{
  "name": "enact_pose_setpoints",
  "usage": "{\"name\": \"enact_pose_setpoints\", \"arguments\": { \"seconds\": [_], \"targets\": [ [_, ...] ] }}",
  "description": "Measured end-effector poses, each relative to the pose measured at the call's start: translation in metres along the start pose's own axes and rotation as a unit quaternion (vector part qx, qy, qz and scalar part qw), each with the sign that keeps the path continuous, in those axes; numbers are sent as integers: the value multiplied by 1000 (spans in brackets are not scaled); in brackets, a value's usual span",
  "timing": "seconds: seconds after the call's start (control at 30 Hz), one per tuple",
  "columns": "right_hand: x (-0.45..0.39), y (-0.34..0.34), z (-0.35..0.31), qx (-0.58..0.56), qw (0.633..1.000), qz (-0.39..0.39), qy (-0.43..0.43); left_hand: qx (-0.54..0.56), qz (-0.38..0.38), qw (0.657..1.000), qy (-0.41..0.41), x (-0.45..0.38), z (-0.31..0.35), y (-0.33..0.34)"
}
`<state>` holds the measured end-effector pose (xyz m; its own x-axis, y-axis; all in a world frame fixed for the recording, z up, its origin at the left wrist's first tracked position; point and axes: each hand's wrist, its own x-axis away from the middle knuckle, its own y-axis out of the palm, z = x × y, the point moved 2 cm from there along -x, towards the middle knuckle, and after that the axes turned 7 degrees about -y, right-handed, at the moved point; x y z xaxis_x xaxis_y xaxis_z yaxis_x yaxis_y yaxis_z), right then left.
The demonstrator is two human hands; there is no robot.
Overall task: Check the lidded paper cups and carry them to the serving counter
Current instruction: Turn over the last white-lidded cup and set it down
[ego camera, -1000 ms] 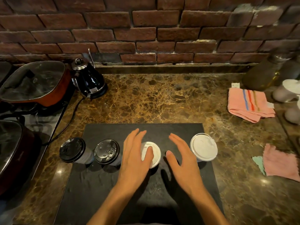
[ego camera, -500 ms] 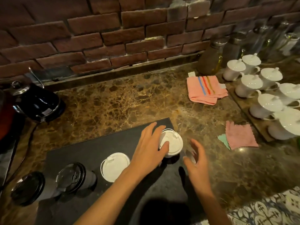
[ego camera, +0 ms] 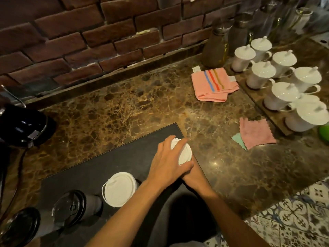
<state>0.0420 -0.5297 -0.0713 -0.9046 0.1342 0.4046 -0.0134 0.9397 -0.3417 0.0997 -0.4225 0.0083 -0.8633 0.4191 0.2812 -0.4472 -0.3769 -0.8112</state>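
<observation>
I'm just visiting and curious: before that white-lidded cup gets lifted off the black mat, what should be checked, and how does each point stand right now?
1. Lid seated on the gripped cup: cannot tell, the left hand covers most of it.
2. Both hands on it: ok, left hand on top, right hand at its side beneath.
3. Other white-lidded cup clear of the lift: ok, it stands apart.
4. Two black-lidded cups out of the way: ok, far along the mat.
5. Counter to the right free: not ok, pink cloths and white lidded teacups sit there.
</observation>
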Motion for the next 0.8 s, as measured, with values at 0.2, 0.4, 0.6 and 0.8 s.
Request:
{"name": "enact_pose_setpoints", "arguments": {
  "seconds": [0.2,0.4,0.6,0.8],
  "targets": [
    [1,-5,-33,-54,994,26,-92,76,18,995,-55,2,-11,-25],
    [14,-13,-84,-21,980,-1,-197,298,105,944,-96,25,-39,-83],
    [43,-9,-151,10,946,-31,-323,442,155,878,-95,82,-50,-136],
    [76,5,-198,199,883,-152,-396,493,225,834,-104,123,-62,-160]
  ]
}}
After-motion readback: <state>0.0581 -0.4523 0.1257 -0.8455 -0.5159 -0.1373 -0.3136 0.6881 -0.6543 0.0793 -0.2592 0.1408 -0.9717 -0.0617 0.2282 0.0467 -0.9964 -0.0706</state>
